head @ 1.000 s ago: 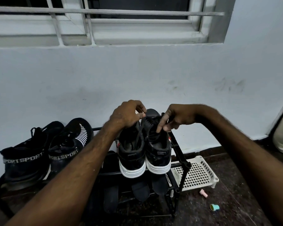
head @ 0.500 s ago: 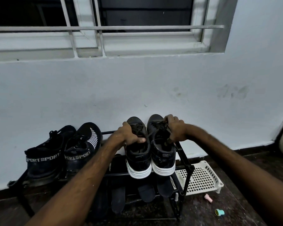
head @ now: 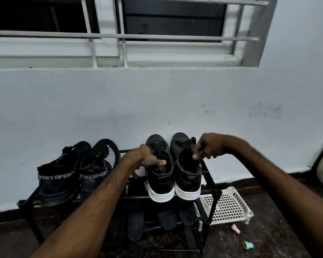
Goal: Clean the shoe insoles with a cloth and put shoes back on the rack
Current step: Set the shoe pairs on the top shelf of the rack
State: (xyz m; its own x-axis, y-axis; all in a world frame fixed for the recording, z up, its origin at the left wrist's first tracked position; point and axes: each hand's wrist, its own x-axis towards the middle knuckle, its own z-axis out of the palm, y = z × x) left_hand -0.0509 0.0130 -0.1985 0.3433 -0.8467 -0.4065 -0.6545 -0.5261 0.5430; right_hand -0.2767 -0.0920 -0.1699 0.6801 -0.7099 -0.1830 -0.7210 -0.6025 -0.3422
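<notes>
Two black shoes with white soles stand side by side, heels toward me, on the top tier of a black rack (head: pixel 217 192). My left hand (head: pixel 147 158) grips the collar of the left black shoe (head: pixel 159 181), thumb inside the opening. At the right side of the right black shoe (head: pixel 187 181), my right hand (head: pixel 211 146) has curled fingers, and one fingertip hooks over the collar. Three dark insoles (head: pixel 167 218) lean on the lower tier under the shoes. No cloth is in view.
Two black "SPORT" shoes (head: pixel 58 175) sit on the rack's left half. A white perforated basket (head: pixel 229 207) lies on the floor to the right, with a pink item (head: pixel 235 229) and a teal item (head: pixel 248 245) nearby. The wall is right behind the rack.
Both hands went from holding the shoes up above the rack to setting them down on the top tier. The right hand has slid toward the shoe's right edge.
</notes>
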